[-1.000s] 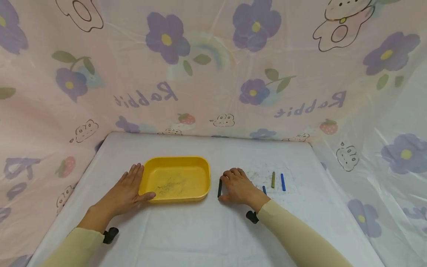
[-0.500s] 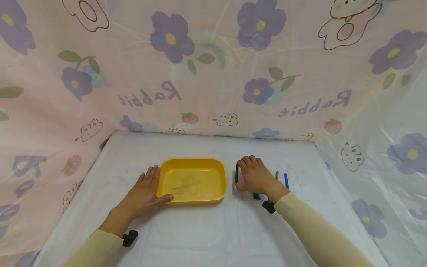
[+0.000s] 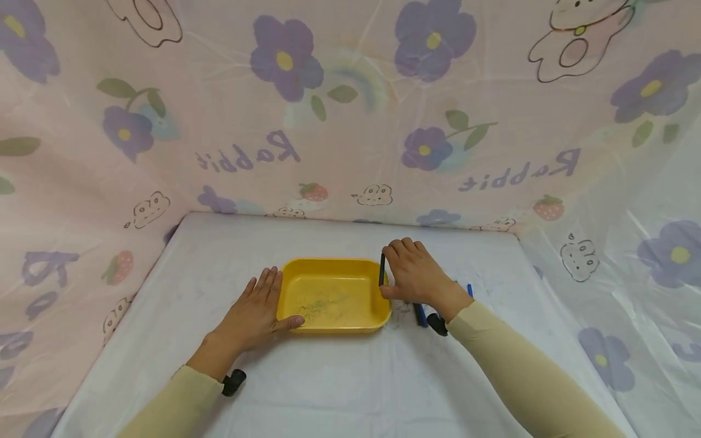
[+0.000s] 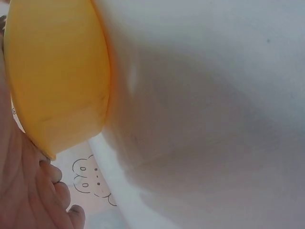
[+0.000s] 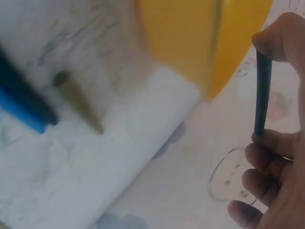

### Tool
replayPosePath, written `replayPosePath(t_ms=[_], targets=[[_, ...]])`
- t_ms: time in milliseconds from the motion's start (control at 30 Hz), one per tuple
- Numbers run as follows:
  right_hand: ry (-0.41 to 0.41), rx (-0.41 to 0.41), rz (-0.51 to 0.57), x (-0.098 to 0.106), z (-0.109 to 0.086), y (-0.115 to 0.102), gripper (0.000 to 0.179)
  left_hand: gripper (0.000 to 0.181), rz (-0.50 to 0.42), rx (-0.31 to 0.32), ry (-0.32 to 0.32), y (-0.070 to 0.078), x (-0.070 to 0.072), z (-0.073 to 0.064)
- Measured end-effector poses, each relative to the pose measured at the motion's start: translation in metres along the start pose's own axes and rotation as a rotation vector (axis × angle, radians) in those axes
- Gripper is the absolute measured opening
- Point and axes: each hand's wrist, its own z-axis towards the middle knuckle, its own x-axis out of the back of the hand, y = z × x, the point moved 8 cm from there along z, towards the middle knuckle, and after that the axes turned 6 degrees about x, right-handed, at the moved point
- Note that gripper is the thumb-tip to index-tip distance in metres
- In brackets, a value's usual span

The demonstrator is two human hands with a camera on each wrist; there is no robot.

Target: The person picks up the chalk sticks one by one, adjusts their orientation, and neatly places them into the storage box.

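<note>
My right hand (image 3: 414, 272) pinches a black crayon (image 3: 382, 270) by its ends, thumb at one end and a fingertip at the other. The crayon (image 5: 263, 95) stands over the tray's right rim in the head view. Against the left side of a yellow plastic tray (image 3: 342, 330) lies my left hand (image 3: 251, 317), fingers straight along the outer wall and thumb across the near left corner. Dark crumbs and smudges mark the tray's floor. In the left wrist view, the tray's outer wall (image 4: 59, 71) rises beside the fingers (image 4: 59, 193).
Right of the tray lie a dark crayon (image 3: 418, 315) beside a blue one, and another blue crayon (image 3: 470, 291) farther right. An olive crayon (image 5: 80, 102) shows in the right wrist view. Smudges mark the white cloth (image 3: 306, 389); a patterned curtain (image 3: 339, 121) encloses the table.
The tray has slid to the right together with my left hand. My right hand has lifted the black crayon, moving it away from me and over to the tray's right rim.
</note>
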Motion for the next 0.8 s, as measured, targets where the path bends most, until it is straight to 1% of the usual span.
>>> replayPosePath(t_ms=[100,233,367,467,667,800], targets=[[0.018,0.04,-0.005,0.003,0.011,-0.015,0.076,0.113,0.022,-0.008,0.003,0.001,0.001,0.0],[0.024,0.101,-0.001,-0.001,0.03,-0.043,0.071,0.11,0.044,-0.013,0.011,0.003,0.004,-0.001],[-0.034,0.132,-0.011,-0.012,0.047,-0.072,0.069,0.111,0.047,-0.004,0.007,0.005,0.006,-0.002],[-0.083,0.146,-0.014,-0.023,0.056,-0.089,0.071,0.111,0.05,-0.002,0.004,0.005,0.006,-0.002],[-0.152,0.177,-0.048,-0.045,0.065,-0.109,0.073,0.109,0.046,-0.002,0.0,0.005,0.005,0.0],[-0.191,0.184,-0.08,-0.053,0.067,-0.117,0.071,0.109,0.043,-0.005,-0.002,0.006,0.004,0.0]])
